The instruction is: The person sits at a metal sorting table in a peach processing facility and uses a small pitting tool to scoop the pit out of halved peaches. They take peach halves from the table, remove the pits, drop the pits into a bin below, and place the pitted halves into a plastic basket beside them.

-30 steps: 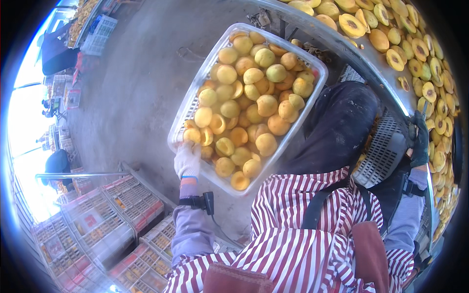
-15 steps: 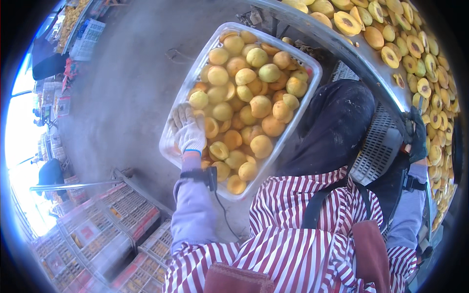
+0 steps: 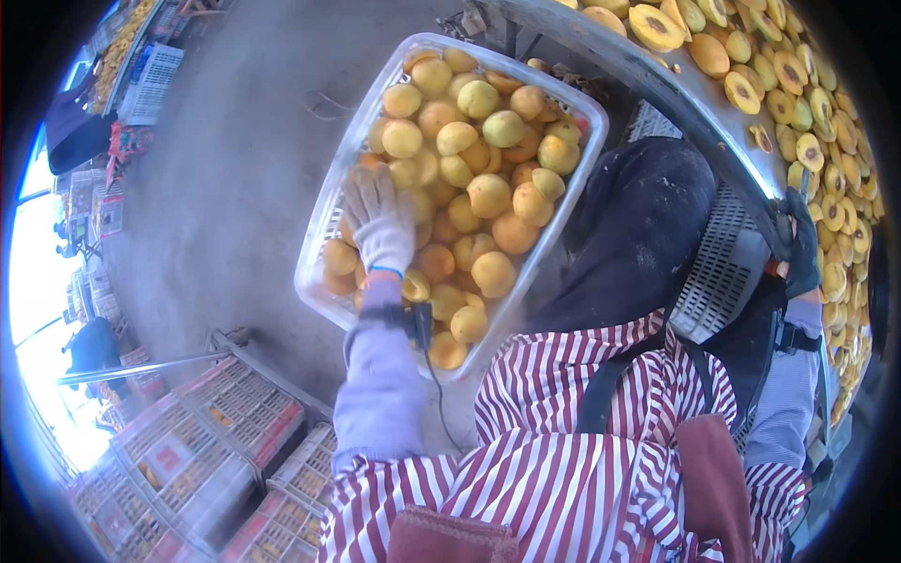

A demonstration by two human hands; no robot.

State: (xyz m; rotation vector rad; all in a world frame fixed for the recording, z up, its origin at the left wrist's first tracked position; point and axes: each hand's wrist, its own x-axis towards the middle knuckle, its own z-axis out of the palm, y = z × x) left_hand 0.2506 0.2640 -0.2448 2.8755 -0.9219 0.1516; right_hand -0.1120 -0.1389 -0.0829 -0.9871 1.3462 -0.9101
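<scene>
My left hand [image 3: 377, 220], in a pale knitted glove, lies over the apricots [image 3: 489, 196] in a white plastic crate [image 3: 319, 239]. Its fingers are stretched forward over the fruit on the crate's left side; what lies under the palm is hidden. Whole and halved yellow-orange apricots fill the crate. At the far right, my right hand [image 3: 801, 249] wears a dark glove and is closed at the edge of a metal table [image 3: 718, 141]. A thin, grey, blade-like tool [image 3: 804, 185] sticks up from it; the grip is mostly hidden.
Halved apricots [image 3: 788, 70] with dark centres cover the table along the right. My bent leg [image 3: 648, 216] lies between crate and table, beside a grey slatted crate [image 3: 718, 272]. Stacked crates of fruit [image 3: 206, 422] stand at the lower left, near a metal rail [image 3: 141, 366].
My left hand has moved from the crate's left rim inward and slightly forward over the apricots. The right hand stays at the table edge. The whole view has shifted slightly.
</scene>
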